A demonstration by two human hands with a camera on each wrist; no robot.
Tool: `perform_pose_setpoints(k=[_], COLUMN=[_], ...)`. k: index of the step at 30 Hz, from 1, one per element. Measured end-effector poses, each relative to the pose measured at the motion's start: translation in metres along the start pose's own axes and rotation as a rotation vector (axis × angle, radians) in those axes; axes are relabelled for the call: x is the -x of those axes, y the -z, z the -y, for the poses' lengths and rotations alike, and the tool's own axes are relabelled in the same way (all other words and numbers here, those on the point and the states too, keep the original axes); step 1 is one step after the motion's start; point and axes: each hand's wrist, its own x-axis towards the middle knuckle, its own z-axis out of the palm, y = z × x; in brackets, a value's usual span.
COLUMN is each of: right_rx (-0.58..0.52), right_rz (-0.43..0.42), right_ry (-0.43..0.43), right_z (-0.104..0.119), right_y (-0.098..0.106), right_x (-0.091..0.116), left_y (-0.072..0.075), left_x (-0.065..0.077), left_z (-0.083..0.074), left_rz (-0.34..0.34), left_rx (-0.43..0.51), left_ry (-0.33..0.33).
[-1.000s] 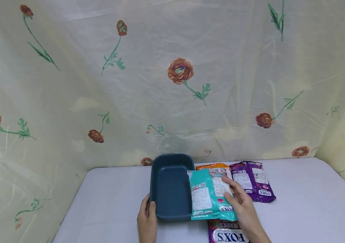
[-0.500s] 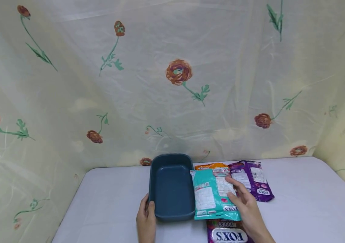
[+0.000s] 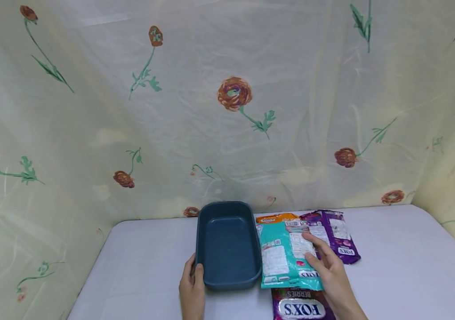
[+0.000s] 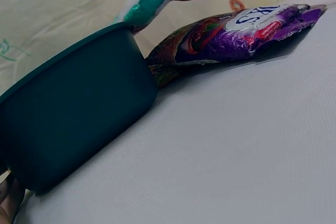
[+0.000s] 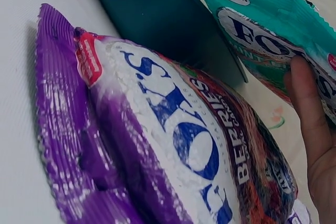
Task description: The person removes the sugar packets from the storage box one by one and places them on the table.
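Note:
My left hand [image 3: 192,284] holds the near left corner of a dark blue plastic tub [image 3: 229,249], thumb on the near side and fingers along its outer wall. Nothing lies inside the tub. My right hand [image 3: 331,275] grips a teal FOX'S mint candy bag [image 3: 274,262], raised off the table just right of the tub; in the right wrist view a finger presses the bag's printed face. Beneath it, a purple FOX'S berries candy bag [image 5: 178,124] lies on the table, its far part hidden in the head view. In the left wrist view, fingertips [image 4: 11,195] touch the tub's base.
Behind the teal bag lies an orange candy bag [image 3: 277,218], mostly covered. Another purple candy bag [image 3: 341,235] lies at the back right. A white cloth covers the table [image 3: 147,262]. A flowered curtain [image 3: 187,115] hangs behind and at both sides.
The right hand has carried the teal bag rightward, away from the tub's right rim, which it partly covered before. The left hand and tub have stayed nearly in place; the view shifted slightly.

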Motion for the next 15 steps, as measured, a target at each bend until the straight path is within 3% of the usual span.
perform_pose_setpoints(k=[5, 15], right_rx=[0.024, -0.093], right_rz=[-0.010, 0.038], right_ry=[-0.042, 0.020], right_z=[-0.001, -0.009], right_y=[0.004, 0.012], right_x=[0.003, 0.006], left_y=[0.000, 0.001], left_x=[0.000, 0.000], left_z=[0.001, 0.001], left_rz=[-0.001, -0.001], left_rx=[0.005, -0.005], left_ry=[0.002, 0.002])
